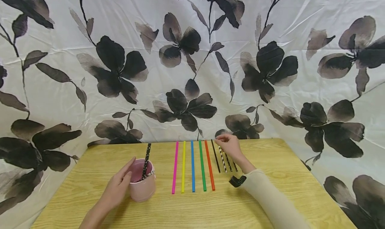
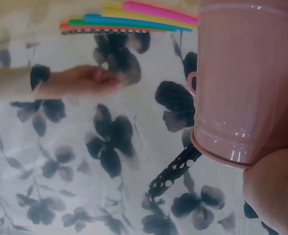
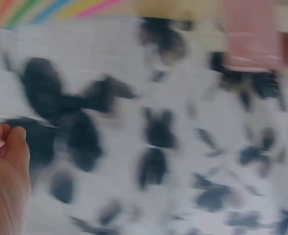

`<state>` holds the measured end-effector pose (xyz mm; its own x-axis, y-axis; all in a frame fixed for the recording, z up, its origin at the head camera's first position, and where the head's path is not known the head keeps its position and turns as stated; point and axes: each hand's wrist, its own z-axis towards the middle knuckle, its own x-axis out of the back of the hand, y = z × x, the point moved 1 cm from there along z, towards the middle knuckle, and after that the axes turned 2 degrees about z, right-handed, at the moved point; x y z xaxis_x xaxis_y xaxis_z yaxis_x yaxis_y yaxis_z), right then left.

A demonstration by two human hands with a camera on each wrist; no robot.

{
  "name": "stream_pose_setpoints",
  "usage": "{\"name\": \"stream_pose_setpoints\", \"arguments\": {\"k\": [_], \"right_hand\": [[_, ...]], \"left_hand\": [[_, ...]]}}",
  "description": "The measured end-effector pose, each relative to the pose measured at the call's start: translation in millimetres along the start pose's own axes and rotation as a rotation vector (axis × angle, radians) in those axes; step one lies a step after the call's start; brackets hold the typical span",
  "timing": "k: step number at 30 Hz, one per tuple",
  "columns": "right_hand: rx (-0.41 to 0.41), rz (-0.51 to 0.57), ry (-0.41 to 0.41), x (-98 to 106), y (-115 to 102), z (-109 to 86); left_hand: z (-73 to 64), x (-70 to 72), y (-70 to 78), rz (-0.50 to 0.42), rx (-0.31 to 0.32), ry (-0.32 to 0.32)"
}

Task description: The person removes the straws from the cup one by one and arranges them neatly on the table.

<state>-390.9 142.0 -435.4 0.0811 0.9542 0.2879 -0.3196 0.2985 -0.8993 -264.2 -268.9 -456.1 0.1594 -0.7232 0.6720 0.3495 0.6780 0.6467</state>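
Passage available between pink bucket [image 1: 142, 190] and magenta straw [image 1: 175, 168]; narrow gaps within straw row [image 1: 193, 167]; floral cloth [image 1: 216, 88] bars far table [image 1: 168, 213] edge.

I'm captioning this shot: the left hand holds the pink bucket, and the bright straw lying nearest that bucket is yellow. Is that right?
Not quite: the magenta straw, not the yellow straw, lies nearest the pink bucket, as the head view shows. The left hand does hold the bucket.
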Motion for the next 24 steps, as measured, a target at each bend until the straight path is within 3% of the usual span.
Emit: {"name": "stream_pose_setpoints", "arguments": {"k": [6,11,18,24], "right_hand": [[0.097,0.062,-0.231,-42,-69,-39.2],[0.184,0.076,-0.382,-74,-96,-67.3],[0.415,0.041,-0.464,-119,-101,-81.3],[0.49,0.031,-0.488,-134,-128,-96.2]], "left_hand": [[1.0,-0.2,0.2,0.015,-0.011,0.011],[-1.1,-1.6,0.8,0.005,-0.02,0.013],[-2.1,0.1,0.9,0.013,-0.02,0.02],[-1.5,-0.2,2.5,0.019,-0.028,0.018]]}}
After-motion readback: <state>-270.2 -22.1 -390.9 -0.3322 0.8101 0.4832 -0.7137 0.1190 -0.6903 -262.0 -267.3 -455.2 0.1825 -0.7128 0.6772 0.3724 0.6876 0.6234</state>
